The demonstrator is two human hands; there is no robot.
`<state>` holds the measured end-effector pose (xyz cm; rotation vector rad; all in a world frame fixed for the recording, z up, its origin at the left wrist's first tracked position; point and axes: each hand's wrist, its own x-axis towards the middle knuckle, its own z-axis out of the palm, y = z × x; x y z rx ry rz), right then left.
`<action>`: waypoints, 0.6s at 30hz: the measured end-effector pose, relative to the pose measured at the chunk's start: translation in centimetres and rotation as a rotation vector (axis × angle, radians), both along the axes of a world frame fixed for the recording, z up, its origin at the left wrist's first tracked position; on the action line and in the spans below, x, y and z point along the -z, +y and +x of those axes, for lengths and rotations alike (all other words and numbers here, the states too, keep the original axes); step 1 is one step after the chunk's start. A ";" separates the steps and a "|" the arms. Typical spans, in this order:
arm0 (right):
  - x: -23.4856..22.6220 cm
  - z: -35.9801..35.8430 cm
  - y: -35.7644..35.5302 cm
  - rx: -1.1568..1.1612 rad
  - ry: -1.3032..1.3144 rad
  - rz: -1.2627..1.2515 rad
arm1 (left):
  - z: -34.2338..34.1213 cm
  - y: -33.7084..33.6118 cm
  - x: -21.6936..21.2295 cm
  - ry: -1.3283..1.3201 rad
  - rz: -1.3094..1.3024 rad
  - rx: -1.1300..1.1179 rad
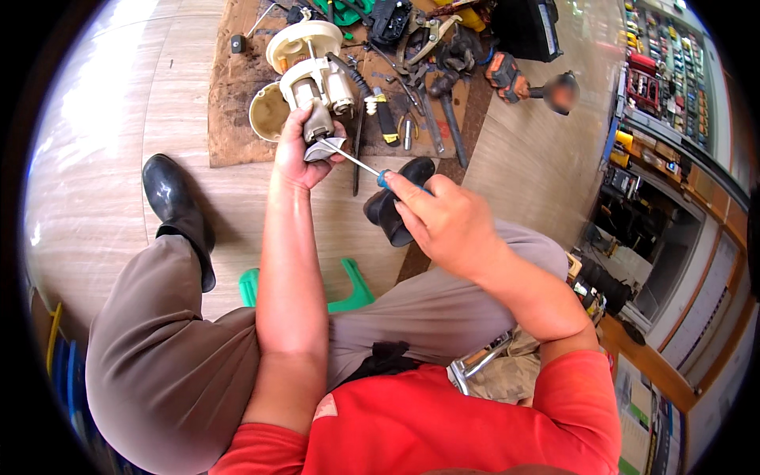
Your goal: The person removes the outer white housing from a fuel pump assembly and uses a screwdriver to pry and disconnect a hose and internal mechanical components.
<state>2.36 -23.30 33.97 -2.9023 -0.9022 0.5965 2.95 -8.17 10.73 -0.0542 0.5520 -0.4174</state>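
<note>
My left hand (297, 162) is closed round the near end of an off-white plastic fuel pump assembly (302, 89), raised above a cardboard sheet (229, 146). The assembly has a round flange at its far end and a grey part at the near end, by my fingers. In my right hand (451, 222) is a screwdriver (355, 161) with a blue handle, its shaft slanting up to the left. The screwdriver's tip meets the grey near end, beside a pale flap-like piece (323, 149); whether it is wedged in, I cannot tell. A cream plastic cup (269, 112) is left of the assembly.
Right on the cardboard are a hammer (448, 115), a yellow-and-black handled tool (386, 123), a socket (408, 134) and pliers-like tools. A cordless power tool (507, 77) lies farther right. Beneath me is a green stool (353, 289); stocked shelves (665, 87) line the right.
</note>
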 end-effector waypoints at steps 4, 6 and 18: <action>-1.4 0.6 0.8 0.035 0.066 0.006 | -0.1 0.3 -0.1 -0.026 -0.013 -0.002; -2.0 0.9 1.2 0.036 0.088 -0.020 | -0.1 0.3 -0.1 -0.007 0.011 0.002; -3.6 2.6 1.5 0.068 0.204 -0.047 | 0.1 0.3 -1.3 0.026 0.089 0.048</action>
